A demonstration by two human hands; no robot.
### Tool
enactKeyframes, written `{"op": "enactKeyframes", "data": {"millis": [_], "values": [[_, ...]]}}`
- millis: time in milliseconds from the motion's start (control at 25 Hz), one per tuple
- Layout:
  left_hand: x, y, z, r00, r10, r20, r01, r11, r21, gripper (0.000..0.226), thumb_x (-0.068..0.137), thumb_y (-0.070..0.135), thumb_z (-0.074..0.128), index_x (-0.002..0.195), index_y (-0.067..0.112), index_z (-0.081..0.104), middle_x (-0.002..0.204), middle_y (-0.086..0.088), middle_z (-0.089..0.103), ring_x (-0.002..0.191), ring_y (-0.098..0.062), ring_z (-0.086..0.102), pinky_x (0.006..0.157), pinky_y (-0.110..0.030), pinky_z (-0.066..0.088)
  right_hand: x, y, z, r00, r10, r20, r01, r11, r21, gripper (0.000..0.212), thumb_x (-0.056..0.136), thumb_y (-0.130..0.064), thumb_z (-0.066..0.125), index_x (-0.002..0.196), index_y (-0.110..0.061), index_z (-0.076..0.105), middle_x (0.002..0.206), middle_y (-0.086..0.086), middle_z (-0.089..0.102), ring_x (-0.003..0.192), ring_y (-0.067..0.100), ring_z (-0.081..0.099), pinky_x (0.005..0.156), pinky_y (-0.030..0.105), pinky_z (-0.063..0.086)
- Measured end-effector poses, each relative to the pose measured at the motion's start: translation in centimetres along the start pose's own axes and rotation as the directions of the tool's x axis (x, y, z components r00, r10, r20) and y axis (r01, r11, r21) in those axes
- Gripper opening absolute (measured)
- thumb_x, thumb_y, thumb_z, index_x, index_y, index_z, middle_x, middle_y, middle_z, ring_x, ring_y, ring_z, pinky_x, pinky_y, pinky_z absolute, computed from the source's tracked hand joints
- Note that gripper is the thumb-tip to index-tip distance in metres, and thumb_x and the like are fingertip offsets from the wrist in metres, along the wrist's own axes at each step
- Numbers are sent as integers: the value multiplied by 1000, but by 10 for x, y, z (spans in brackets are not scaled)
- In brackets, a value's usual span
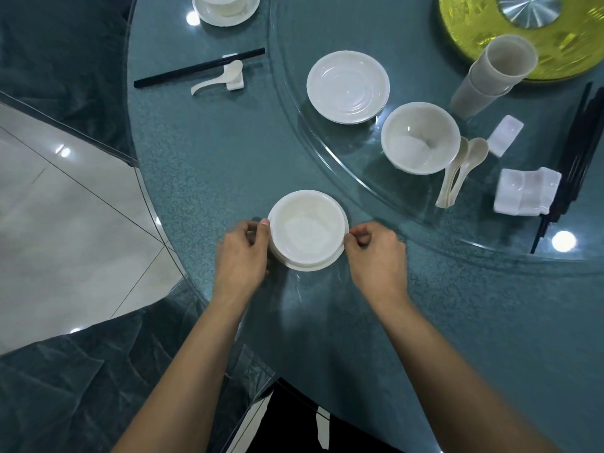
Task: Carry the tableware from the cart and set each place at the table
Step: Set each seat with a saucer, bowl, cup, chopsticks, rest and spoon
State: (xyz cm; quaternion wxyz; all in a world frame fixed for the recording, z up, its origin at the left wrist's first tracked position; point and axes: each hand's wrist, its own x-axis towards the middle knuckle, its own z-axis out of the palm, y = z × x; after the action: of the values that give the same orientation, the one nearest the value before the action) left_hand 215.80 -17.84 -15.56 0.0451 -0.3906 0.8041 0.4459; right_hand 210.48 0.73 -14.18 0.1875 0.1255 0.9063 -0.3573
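Teal patterned cloth under glass covers the round counter [212, 165], and pale tiled floor [49, 207] shows at the left of the frame. Low in the centre, the left hand [242, 253] curls round the left side of a white bowl [307, 228], thumb at its rim. The right hand [376, 256] pinches the right rim of the saucer [313, 267] that the bowl sits in; the saucer rests on the counter. Up and to the right, a glass turntable [327, 158] carries a loose saucer [348, 86], a second bowl [420, 137], spoons [457, 171] just beside it, stacked cups [493, 73], white chopstick rests [526, 191] and black chopsticks [575, 152] at the right edge. In the upper left, a chopstick pair [199, 68] and a single spoon [219, 78] lie across a rest
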Motion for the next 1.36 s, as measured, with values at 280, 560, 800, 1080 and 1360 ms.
{"op": "enactKeyframes", "data": {"millis": [280, 560, 800, 1080, 1360], "values": [[0, -5, 1, 1000, 21, -23, -20, 999, 49, 48, 90, 66, 41, 98, 27, 66, 81, 6, 72, 79, -25, 72, 73, -50, 60, 1, -3, 1, 1000, 14, 4, -14, 1000, 21, 13, 95, -21, 61, 97, -21, 74, 88, -3, 75, 84, 21, 70, 79, 37, 56], [-1, 0, -1, 998, 56, -7, -56, 997, 54, 50, 93, 62, 42, 106, 23, 70, 91, 3, 73, 85, -27, 71, 78, -50, 60, 0, -7, -1, 999, 23, 22, -24, 999, 47, 17, 96, -21, 59, 103, -21, 74, 93, -1, 76, 88, 22, 70, 83, 39, 57], [-1, 3, 0, 998, 65, -9, -64, 996, 65, 49, 95, 59, 43, 109, 21, 70, 95, 2, 73, 86, -28, 71, 79, -51, 60, 1, -9, -2, 999, 13, 35, -15, 999, 42, 17, 96, -21, 59, 102, -21, 75, 91, -2, 76, 85, 20, 70, 80, 36, 57], [-2, 13, -6, 994, 76, -72, -69, 993, 95, 33, 103, 38, 47, 114, 14, 67, 104, 1, 69, 94, -14, 59, 83, -29, 43, 4, -11, -8, 1000, 25, 12, -25, 997, 68, 16, 94, -22, 59, 102, -21, 72, 89, -3, 74, 84, 21, 69, 78, 37, 56], [-11, 54, -7, 954, 259, -151, -241, 962, 126, 26, 102, 39, 48, 109, 20, 64, 105, 5, 66, 93, -18, 61, 86, -42, 51, 6, -14, -36, 998, -10, -67, 19, 991, 134, 13, 93, -25, 60, 100, -23, 71, 88, -5, 74, 83, 19, 69, 80, 37, 56]]}}
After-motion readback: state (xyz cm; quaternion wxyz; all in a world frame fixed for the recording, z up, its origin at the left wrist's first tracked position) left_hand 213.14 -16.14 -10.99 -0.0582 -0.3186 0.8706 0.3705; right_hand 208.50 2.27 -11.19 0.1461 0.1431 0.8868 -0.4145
